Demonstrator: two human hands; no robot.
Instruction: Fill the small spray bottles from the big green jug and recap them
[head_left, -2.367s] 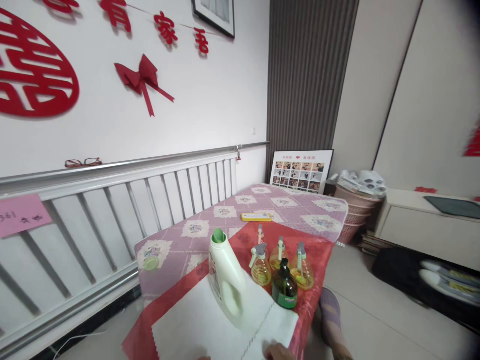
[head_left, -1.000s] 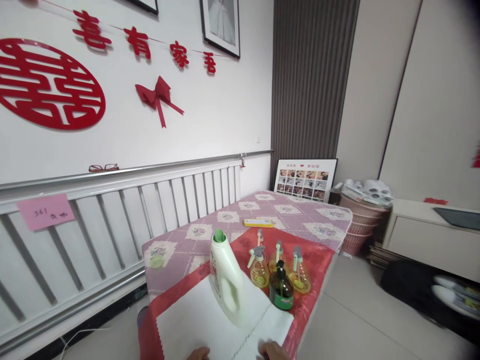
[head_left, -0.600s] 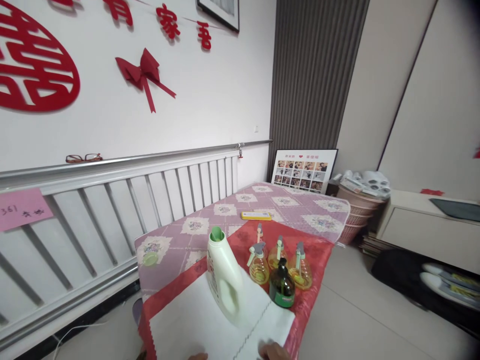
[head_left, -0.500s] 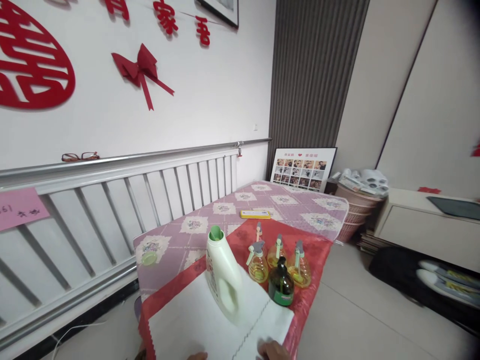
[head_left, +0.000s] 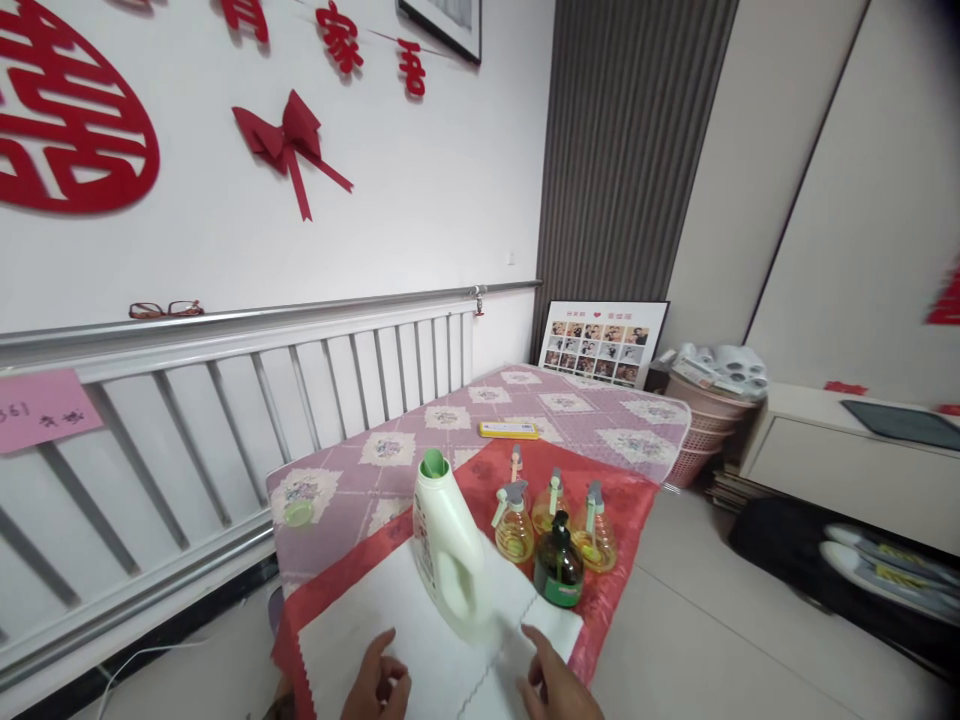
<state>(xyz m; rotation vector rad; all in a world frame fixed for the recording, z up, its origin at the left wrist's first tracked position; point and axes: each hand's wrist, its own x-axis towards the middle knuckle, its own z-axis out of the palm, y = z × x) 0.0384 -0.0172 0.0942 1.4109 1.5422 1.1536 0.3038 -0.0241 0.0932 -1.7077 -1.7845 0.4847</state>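
My left hand (head_left: 379,680) hovers over the white cloth (head_left: 337,640) at the near edge, index finger stretched out, the other fingers loosely curled, holding nothing. On the right, my right hand (head_left: 553,680) is also open, its index finger pointing toward the jug. Upright on the cloth between and beyond them stands a white detergent jug (head_left: 448,550) with an uncapped green spout. Beside it, a dark green pump bottle (head_left: 559,570) stands in front of several clear spray bottles (head_left: 514,530) holding yellow liquid. A pale green cap (head_left: 298,514) lies at the table's left.
A red cloth (head_left: 630,520) lies under the bottles, over a purple flowered tablecloth (head_left: 352,470). Behind the bottles is a flat yellow box (head_left: 508,431). A white radiator (head_left: 300,390) borders the left side. Pink baskets (head_left: 694,430) stand at the right.
Both hands have come up from the bottom edge and now show more fully, fingers apart near the jug. The view has shifted slightly; the jug and bottles stay in place.
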